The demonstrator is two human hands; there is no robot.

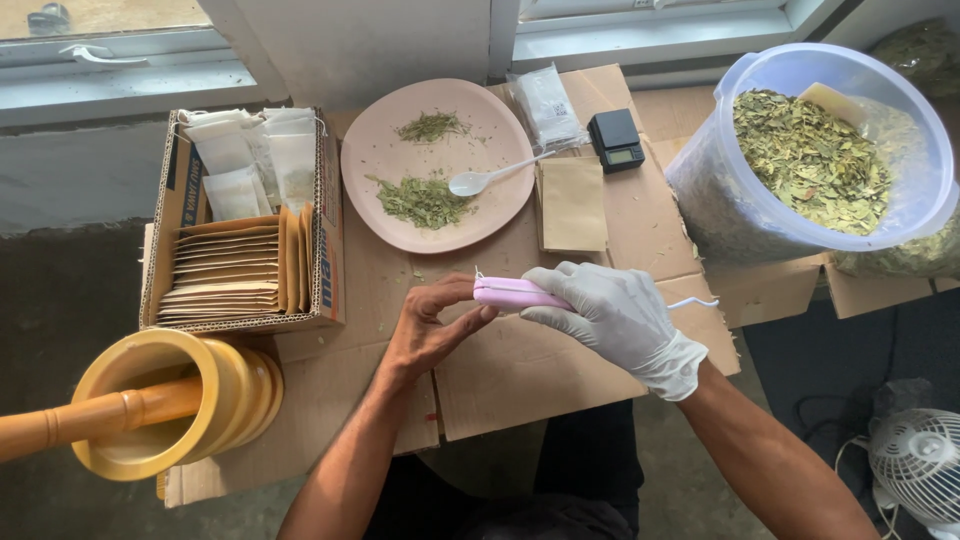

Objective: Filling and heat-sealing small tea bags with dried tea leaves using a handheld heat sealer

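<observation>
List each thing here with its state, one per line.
Pink device: held by both hands.
Left hand: bare, gripping the device's end.
Right hand: gloved, closed on it.
Plastic tub: open, holding dried leaves.
Plate: holds two herb piles, spoon.
Mortar: tipped, pestle inside.

**Open cardboard at centre, clutter crowding the edges**

Bare cardboard (520, 370) is lying open at lower centre, offering passage. A pink plate (380, 150) is blocking upper centre, a box of packets (325, 280) is walling the left, a yellow mortar (230, 385) is sitting lower left, and a plastic tub (700, 190) is crowding the upper right.
</observation>
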